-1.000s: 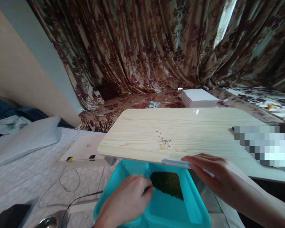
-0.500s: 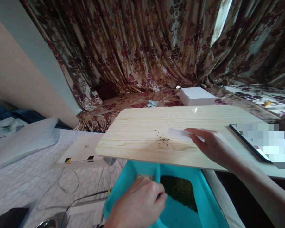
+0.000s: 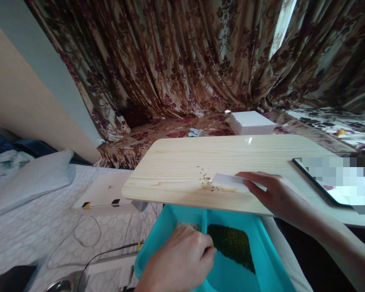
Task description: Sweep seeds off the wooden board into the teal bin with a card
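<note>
My right hand (image 3: 270,188) pinches a white card (image 3: 228,181), held low over the wooden tabletop (image 3: 182,156). Small dark seeds or grains (image 3: 205,177) are scattered on the wood just left of the card's edge. Below the table's near edge is a turquoise bin (image 3: 270,251) split by a divider. My left hand (image 3: 182,257) is closed over the divider, its grip partly hidden. Dark green grains (image 3: 231,243) fill part of the right compartment. Pale, speckled grains (image 3: 187,225) show in the left one, partly behind my left hand.
A tablet-like, dark-edged device (image 3: 319,182) lies at the table's right. Behind the table stands a white box (image 3: 252,123) on a patterned ledge. On the bed at left are a white case (image 3: 101,190), a cable (image 3: 109,252) and a pillow (image 3: 45,178).
My right hand has brought the card slightly nearer and lower on the tabletop, and some grains have shifted towards the near edge. The left hand and bin have barely moved.
</note>
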`<state>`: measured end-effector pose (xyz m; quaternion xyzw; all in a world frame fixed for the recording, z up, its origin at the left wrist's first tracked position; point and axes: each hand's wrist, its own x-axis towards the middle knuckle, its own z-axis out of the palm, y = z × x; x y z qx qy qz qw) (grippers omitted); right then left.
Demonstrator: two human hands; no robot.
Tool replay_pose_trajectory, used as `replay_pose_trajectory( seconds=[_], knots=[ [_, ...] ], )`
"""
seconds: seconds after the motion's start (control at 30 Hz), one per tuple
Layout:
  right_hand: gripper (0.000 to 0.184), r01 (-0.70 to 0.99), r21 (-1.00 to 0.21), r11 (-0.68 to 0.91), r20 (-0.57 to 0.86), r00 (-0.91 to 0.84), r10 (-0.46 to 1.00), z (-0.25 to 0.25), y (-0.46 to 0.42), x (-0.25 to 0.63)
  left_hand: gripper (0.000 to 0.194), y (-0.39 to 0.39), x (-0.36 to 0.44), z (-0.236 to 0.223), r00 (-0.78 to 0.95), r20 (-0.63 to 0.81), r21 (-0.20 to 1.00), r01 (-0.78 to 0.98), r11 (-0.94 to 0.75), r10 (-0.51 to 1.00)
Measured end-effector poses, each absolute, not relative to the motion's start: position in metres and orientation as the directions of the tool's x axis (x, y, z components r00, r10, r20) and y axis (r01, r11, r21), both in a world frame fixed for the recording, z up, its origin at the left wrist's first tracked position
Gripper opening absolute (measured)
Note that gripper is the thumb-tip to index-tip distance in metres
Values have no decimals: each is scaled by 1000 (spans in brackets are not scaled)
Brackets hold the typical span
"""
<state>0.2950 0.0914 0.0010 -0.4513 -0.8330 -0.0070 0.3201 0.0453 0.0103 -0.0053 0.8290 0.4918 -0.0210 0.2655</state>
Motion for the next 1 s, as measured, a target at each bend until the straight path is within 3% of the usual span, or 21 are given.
replay_pose_trajectory(
  seconds=[0.6,1.0],
  knots=[
    [32,795,-343,501,457,-324,828,-4,95,306,36,12,48,-5,532,-293,420,818,-393,794],
    [31,770,-359,528,459,-347,818,5,82,307,37,13,52,-3,531,-300,417,820,-392,793]
  ],
)
